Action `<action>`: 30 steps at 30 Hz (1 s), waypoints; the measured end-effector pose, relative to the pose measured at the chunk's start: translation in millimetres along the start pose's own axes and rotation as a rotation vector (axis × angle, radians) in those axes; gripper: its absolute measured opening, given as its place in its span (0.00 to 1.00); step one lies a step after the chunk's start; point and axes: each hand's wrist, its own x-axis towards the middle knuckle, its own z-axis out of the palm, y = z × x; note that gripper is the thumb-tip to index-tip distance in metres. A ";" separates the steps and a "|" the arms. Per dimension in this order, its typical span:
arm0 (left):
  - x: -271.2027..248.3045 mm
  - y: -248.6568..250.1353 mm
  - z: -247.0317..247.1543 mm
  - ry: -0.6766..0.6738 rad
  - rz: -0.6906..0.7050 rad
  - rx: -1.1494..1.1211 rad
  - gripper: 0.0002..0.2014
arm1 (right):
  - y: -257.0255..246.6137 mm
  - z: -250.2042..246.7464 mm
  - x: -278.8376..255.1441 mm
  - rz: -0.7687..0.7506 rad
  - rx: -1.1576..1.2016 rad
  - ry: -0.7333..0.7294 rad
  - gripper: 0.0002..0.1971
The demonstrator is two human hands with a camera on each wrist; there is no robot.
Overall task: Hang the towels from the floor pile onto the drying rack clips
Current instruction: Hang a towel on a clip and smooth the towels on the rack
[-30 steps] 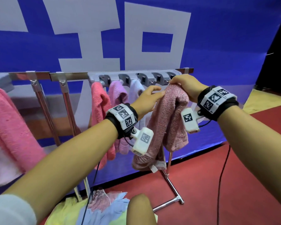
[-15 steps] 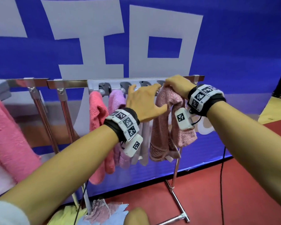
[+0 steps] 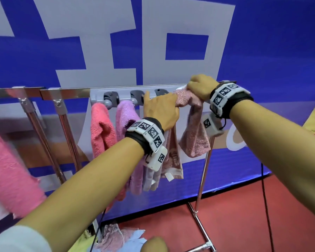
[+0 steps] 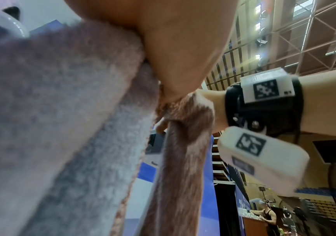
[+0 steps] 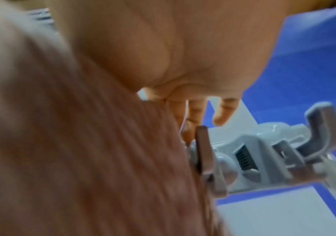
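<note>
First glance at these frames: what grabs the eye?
Both hands meet at the right end of the rack's grey clip strip: the right hand grips the dusty-pink towel up at the strip, and the left hand holds it beside. Left of them hang a coral towel and a lilac towel.

Each wrist wears a black strap (image 3: 240, 101) carrying white blocks printed with black square codes; a pale sleeve (image 3: 16, 240) covers the left upper arm.
</note>
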 end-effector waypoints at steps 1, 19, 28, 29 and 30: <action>1.4 1.5 1.7 -0.006 0.006 0.011 0.10 | 3.9 5.0 -1.1 -0.025 -0.065 0.040 0.12; -2.3 0.6 -0.6 -0.070 0.117 0.034 0.24 | 14.0 43.1 -52.9 -0.259 0.060 0.011 0.30; -3.2 -2.2 4.1 -0.058 0.142 0.066 0.24 | 12.1 47.9 -46.2 -0.145 -0.092 0.145 0.15; -3.5 -2.1 4.6 -0.056 0.146 0.062 0.23 | 12.4 51.2 -48.1 -0.112 -0.095 0.123 0.14; -3.8 -2.4 4.8 -0.059 0.151 0.058 0.23 | 12.0 54.8 -50.9 -0.092 -0.088 0.084 0.15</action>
